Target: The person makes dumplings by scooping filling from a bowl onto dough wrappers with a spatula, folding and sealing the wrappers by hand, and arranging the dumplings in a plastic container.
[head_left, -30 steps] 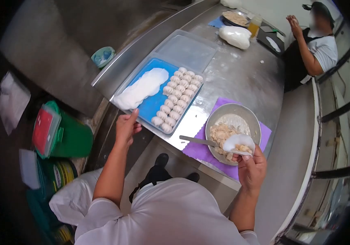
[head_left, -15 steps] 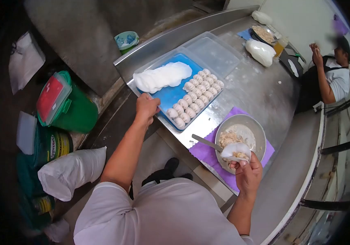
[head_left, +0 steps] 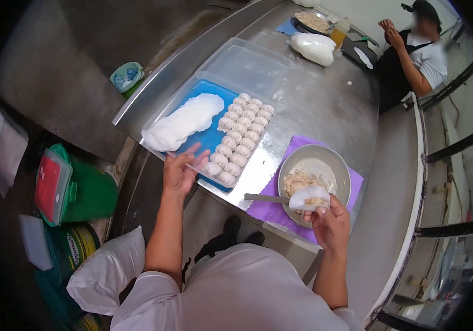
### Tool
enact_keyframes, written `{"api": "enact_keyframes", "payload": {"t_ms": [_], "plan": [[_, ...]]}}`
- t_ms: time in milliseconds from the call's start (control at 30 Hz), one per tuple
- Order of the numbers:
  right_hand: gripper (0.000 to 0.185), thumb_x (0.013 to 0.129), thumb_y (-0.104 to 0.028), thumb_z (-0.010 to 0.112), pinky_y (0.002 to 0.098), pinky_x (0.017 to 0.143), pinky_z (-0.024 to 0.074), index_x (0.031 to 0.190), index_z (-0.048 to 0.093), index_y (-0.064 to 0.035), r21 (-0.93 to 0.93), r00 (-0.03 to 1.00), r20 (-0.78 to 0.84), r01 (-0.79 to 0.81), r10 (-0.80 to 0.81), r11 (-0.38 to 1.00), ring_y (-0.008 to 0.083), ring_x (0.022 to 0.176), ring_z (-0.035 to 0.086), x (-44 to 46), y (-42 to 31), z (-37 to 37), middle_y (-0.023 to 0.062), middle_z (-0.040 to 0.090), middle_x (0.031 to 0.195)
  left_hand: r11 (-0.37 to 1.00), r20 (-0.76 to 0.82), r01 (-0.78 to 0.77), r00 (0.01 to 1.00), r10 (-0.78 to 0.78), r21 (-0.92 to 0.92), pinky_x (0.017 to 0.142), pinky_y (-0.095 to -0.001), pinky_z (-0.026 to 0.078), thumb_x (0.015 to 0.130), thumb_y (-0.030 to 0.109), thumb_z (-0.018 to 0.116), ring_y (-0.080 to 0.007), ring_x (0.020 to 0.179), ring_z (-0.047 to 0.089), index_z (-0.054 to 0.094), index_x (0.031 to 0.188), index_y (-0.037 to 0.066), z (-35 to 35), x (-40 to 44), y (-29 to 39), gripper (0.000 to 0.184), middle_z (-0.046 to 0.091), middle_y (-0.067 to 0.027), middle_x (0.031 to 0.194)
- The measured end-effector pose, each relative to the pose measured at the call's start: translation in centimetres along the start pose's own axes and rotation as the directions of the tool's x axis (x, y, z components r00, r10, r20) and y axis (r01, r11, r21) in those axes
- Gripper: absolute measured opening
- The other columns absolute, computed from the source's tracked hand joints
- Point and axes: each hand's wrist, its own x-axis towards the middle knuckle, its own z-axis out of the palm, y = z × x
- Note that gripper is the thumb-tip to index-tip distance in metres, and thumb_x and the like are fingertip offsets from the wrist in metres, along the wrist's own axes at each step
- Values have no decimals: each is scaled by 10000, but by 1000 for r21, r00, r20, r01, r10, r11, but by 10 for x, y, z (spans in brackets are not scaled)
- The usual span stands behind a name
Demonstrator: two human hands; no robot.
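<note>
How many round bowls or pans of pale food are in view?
2: a round grey metal bowl on the purple cloth, and a round dark pan at the far end of the steel table, near the clear bottle of yellow liquid. No others show.

A dark green cylindrical plastic bucket [head_left: 59,247] bears a yellow-and-dark printed label [head_left: 86,241]. The large lettering on this label runs sideways and appears to read "Approved"; its final letters are indistinct. The label's smaller print is illegible.
</note>
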Motion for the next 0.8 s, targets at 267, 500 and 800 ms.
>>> {"api": "enact_keyframes", "payload": {"t_ms": [267,500,800], "plan": [[327,971,-123,617,361,876,556,1257,565,28,202,998,-56,30,-19,979,229,989,634,130,4,-3,144,640,1161,963,244,72,970,-7,-260,1011,-596,514,725,16,594,-558,1200,567,281,1541,139,-26,8,-2,883,469,-361,1420],[295,962,-101,624,462,1015,487,1234,567,-2,392,982,-184,30,47,920,297,1099,594,190,18,-4,163,608,1217,965,308,49,951,34,-256,1010,-603,516,706,43,617,-562,1198,564,264,1553,126,-17,2,12,921,429,-368,1446],[358,986,-122,604,366,941,553,1306,556,32,62,927,-232,317,-295,946,238,1064,661,102,-54,-54,142,662,1200,958,523,127,852,27,-257,979,-604,548,741,5,600,-604,1264,489,212,1576,101,73,-32,36,926,311,-394,1512]]}}
